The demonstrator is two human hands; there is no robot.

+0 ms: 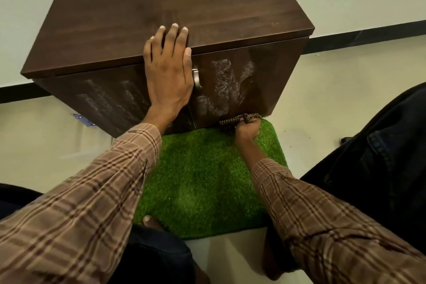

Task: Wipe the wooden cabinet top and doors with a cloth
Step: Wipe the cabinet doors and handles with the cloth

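1. Furthest left, the left door (108, 99) of the wooden cabinet (175, 14) carries pale, streaky smears. I judge these to be wet or dusty marks that want another pass, though I cannot tell which.
2. My left hand (168, 69) lies flat and released, fingers (174, 34) hooked over the front edge of the cabinet top and palm against the seam between the doors. It holds nothing. I read it as a brace, steadying the cabinet and me while the other hand works low.
3. A metal handle (197, 79) shows just beside that hand, on the right door (232, 85), which has the same pale smears.
4. My right hand (247, 129) is clenched around the bunched checked cloth (239, 121), pressed to the bottom edge of the right door, just above the green grass mat (207, 173). Gripping it balled up likely gives firmer pressure along that edge.
5. Both doors are closed, so whatever the cabinet holds is hidden from me. The top is bare apart from my fingers.
6. The cabinet stands on the pale floor (34, 145) against the wall, its front meeting the mat.
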